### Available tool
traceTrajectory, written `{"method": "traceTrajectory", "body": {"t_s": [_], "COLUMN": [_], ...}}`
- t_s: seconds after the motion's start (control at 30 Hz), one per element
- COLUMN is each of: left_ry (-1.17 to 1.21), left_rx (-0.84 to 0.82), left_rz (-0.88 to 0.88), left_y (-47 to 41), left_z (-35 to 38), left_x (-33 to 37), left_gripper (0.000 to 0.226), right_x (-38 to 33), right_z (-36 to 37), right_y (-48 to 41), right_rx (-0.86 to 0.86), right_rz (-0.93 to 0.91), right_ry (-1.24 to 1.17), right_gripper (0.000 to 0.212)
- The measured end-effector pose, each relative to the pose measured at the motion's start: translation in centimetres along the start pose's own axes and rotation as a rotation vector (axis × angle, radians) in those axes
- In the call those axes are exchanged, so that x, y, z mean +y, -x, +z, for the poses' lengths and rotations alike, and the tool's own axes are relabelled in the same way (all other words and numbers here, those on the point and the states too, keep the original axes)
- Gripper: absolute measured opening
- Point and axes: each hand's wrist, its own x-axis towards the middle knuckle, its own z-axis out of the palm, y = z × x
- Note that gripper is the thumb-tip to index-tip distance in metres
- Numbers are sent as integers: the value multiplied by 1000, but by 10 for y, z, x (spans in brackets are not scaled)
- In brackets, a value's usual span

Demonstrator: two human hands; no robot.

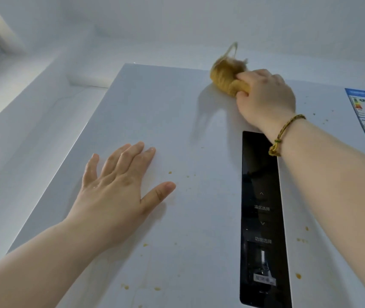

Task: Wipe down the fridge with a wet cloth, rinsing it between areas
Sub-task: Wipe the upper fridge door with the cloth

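Your right hand [266,96] grips the bunched yellow cloth [228,76] near the fridge door's [188,130] top edge, cloth protruding beyond your curled fingers; your left hand [119,190] presses flat, fingers straight.

Right hand [266,96] grips yellow cloth [227,77] on fridge door [177,121]; left hand [119,185] flat.

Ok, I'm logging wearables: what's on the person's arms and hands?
No sleeves or gloves show. Behind the right hand sits a braided yellow-green cord bracelet with a knotted end. The left hand wears nothing; no rings show on either.
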Motion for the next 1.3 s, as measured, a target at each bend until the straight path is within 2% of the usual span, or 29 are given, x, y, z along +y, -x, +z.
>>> {"method": "traceTrajectory", "body": {"t_s": [0.07, 0.17, 0.23, 0.3, 0.37, 0.47, 0.53, 0.6, 0.7, 0.77, 0.83, 0.97, 1.0, 1.07, 1.2, 1.3], "left_ry": [0, -21, -17, 2, 25, 20, 26, 37, 34, 51, 66, 84, 84, 67, 57, 76], "left_rx": [-2, -4, 1, 6, 18, 48, 59, 63, 64, 57, 54, 64, 68, 82, 105, 126], "left_rz": [2, 2, 2, -9, -9, -2, -8, -9, -7, -8, -1, 12, 18, 36, 41, 38], "left_y": [-1, 0, 1, 2, 2, 1, 0, 0, 1, 2, 2, 2, 2, 1, 0, 0], "left_z": [-1, -3, -2, -1, 1, 4, 5, 4, 2, 2, 2, 5, 5, 6, 6, 7], "left_x": [-1, -1, 1, 2, 2, 1, 1, 1, 0, 0, -1, -1, -2, -3, 0, 5], "left_gripper": [113, 112, 111, 107, 104, 114, 120, 120, 120, 118, 118, 120, 120, 118, 106, 105], "right_x": [-10, -24, -16, 4, 27, 55, 56, 44, 26, 27, 40, 73, 75, 70, 45, 37], "right_z": [2, 9, 2, -2, -8, -15, -16, -15, -9, -14, -17, -26, -26, -24, -21, -16], "right_y": [14, 46, 42, 22, 4, -8, -6, 9, 47, 53, 37, 11, 14, 26, 69, 93], "right_rx": [-24, -17, -113, -111, -74, -17, -16, -21, -25, -77, -96, 8, 23, 19, -16, -11], "right_rz": [-30, -465, -557, -482, -295, 69, 154, 77, -233, -310, -257, 182, 231, 188, -29, -164], "right_ry": [18, -93, -72, 5, 63, 15, -8, -51, -80, -103, -50, -12, -19, -4, -56, -73], "right_gripper": [39, 46, 47, 45, 44, 37, 35, 38, 46, 50, 55, 48, 47, 42, 41, 51]}}
